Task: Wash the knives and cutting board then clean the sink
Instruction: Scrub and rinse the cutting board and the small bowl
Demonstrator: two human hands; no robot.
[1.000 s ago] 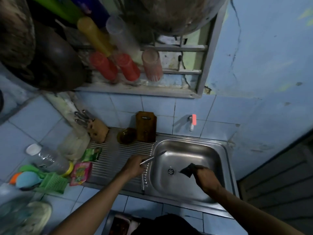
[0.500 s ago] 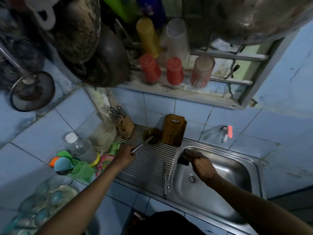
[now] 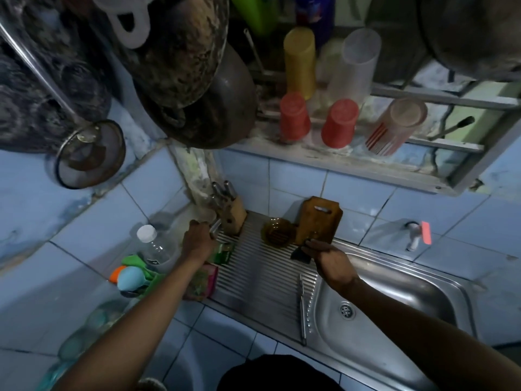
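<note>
My left hand grips a steel knife by the handle, its blade at the wooden knife block, which holds several other knives. My right hand pinches a dark sponge over the ribbed drainboard, just in front of the wooden cutting board that leans on the tiled wall. Another knife lies on the drainboard beside the steel sink.
A brown glass bowl sits beside the cutting board. A tap juts from the wall above the sink. A bottle, sachets and green scrubbers crowd the left counter. Pans and cups hang overhead.
My left hand carried the knife from the sink across the drainboard to the knife block. My right hand lifted the sponge out of the sink basin to the drainboard's back edge.
</note>
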